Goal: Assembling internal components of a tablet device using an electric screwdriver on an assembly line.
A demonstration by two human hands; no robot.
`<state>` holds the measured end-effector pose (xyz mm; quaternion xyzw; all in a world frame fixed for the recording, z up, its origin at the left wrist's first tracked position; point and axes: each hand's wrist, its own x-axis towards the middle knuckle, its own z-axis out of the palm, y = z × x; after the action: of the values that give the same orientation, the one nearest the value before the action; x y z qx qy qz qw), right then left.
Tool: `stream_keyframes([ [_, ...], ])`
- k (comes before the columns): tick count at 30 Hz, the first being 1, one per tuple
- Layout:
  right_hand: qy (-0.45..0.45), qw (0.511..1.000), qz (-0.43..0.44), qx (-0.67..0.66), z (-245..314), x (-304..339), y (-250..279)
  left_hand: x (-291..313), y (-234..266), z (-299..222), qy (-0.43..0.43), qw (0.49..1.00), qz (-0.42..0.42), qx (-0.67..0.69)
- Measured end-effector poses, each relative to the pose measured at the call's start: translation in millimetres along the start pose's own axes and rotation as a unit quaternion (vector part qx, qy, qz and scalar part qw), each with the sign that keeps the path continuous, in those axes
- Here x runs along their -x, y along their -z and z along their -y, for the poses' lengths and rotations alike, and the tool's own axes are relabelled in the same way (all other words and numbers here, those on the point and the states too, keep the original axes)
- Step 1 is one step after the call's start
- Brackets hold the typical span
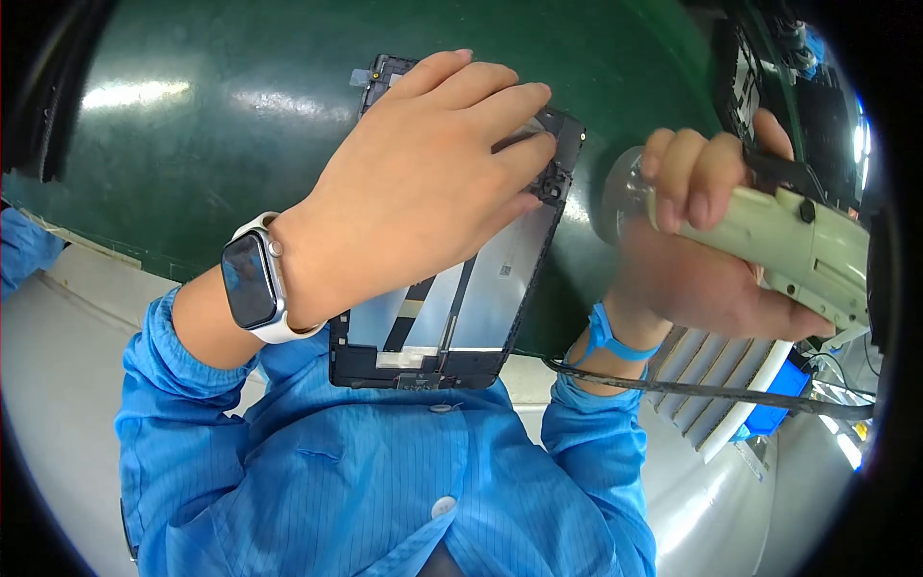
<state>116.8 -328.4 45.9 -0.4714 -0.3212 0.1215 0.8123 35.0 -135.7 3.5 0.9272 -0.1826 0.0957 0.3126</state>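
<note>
"Hands?"
"Apart. The left hand (pixel 433 159) lies over the open tablet (pixel 505 260); can't tell if it grips. The right hand (pixel 668 279) is wrapped around a pale green tool (pixel 774 231)."
"And the tablet?"
"Near edge of the green table (pixel 240 48). Seems a steadying step; next calls for firmness."

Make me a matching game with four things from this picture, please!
Things:
1. Watch
2. Handheld tool
3. Wristband
4. Flat panel

Clues:
A. Bright blue
B. Partly covered by the left hand
C. Has a white strap
D. Pale green, held in the right hand

Right pairs: 1-C, 2-D, 3-A, 4-B
</note>
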Motion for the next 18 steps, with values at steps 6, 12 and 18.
stream_keyframes([
  [6, 0.012, 1.0, -0.01, 0.002, -17, -1, -2, -2, 1, -2, -0.002, 1.0, 0.004, -0.003],
  [12, 0.017, 0.999, -0.032, -0.006, -22, -1, -6, -1, 0, -2, 0.001, 1.0, 0.006, -0.001],
  [18, 0.016, 1.0, 0.009, 0.002, -24, 2, 2, -2, 0, -2, 0.004, 1.0, -0.001, 0.001],
])
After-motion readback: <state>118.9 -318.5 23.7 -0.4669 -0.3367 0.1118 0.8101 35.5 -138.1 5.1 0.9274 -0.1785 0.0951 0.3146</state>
